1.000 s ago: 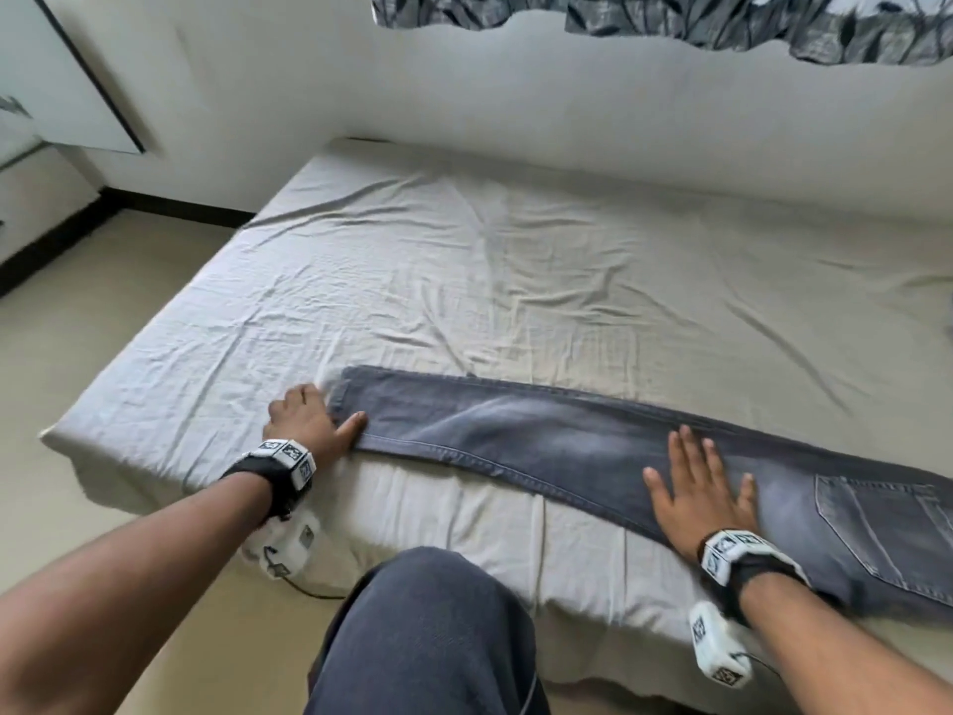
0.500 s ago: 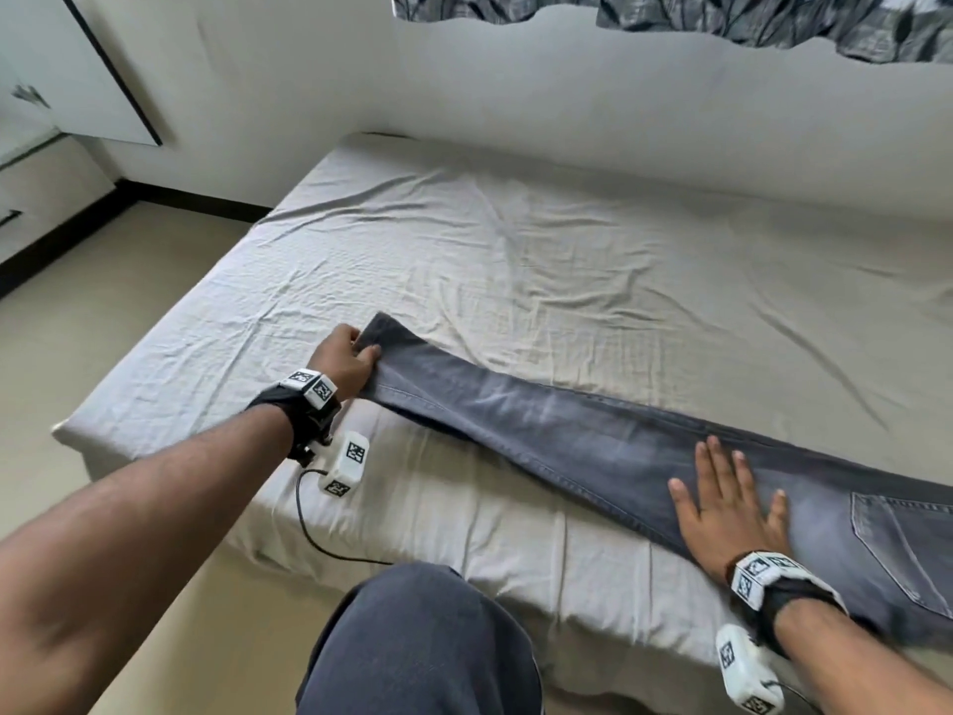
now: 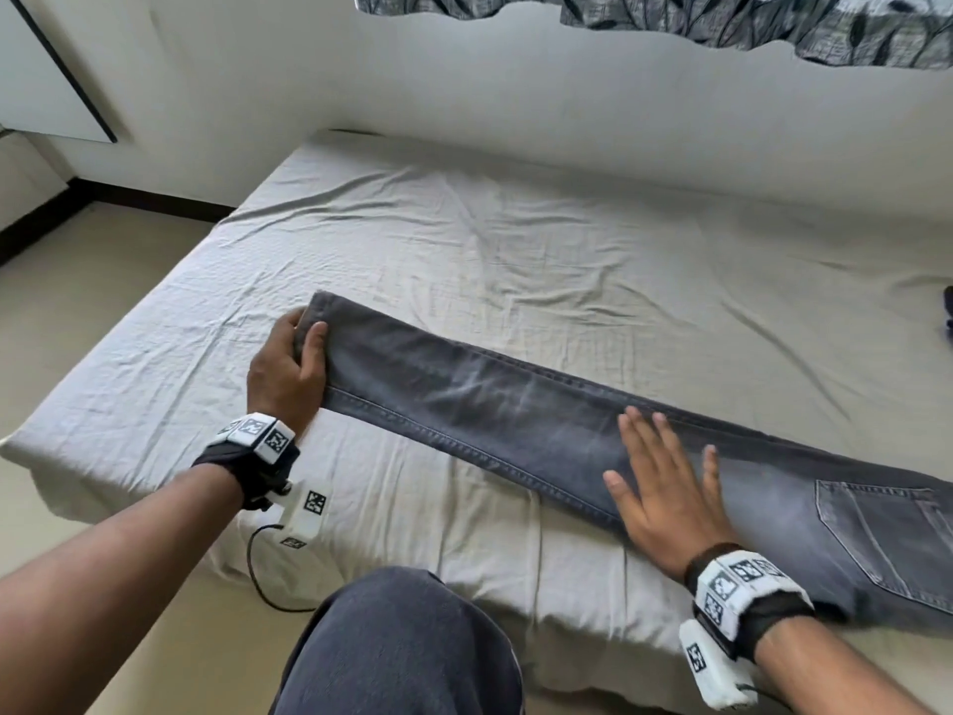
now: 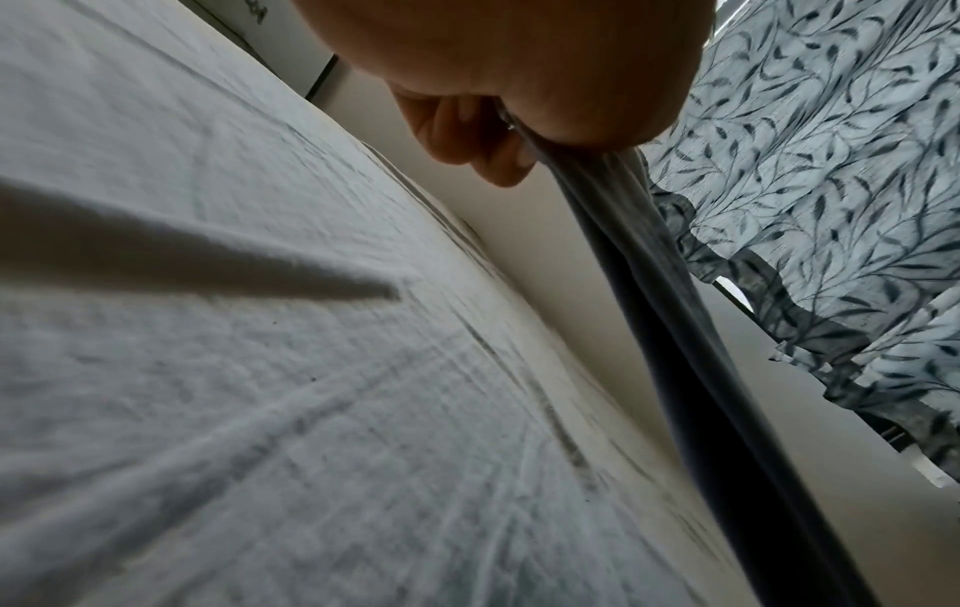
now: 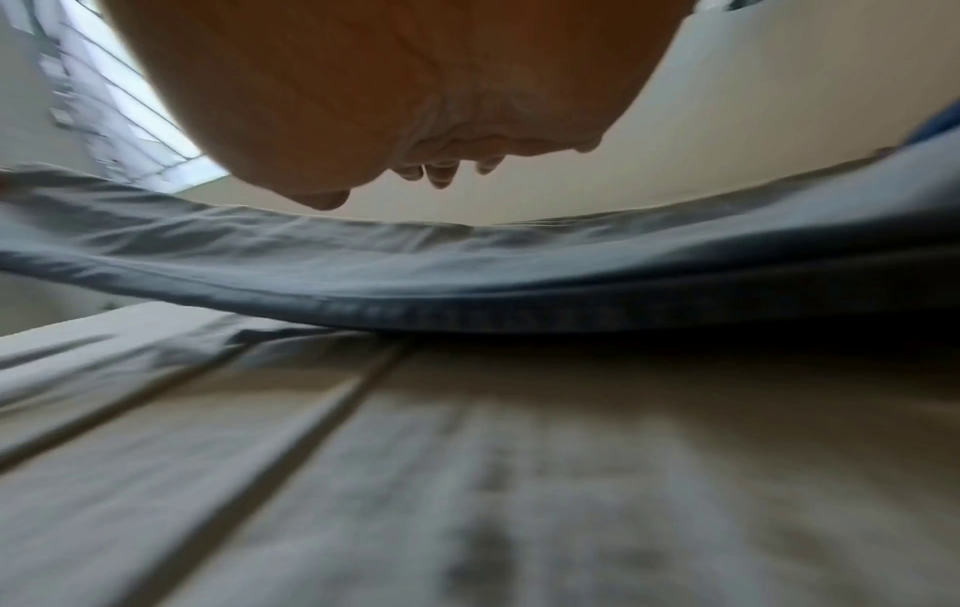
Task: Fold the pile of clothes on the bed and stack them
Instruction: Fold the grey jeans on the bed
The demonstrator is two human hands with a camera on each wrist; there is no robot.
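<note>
Left hand (image 3: 286, 376) grips the jeans (image 3: 515, 405) at their hem end, lifted off the bed (image 3: 515, 240); right hand (image 3: 665, 495) lies flat, fingers straight, mid-jeans.

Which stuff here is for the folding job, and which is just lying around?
For the job:
- grey jeans
- left hand, gripping the hem
- right hand, flat on the jeans
- bed

Just there:
- leafy curtain
- dark thing at the bed's right edge, too cut off to identify
</note>
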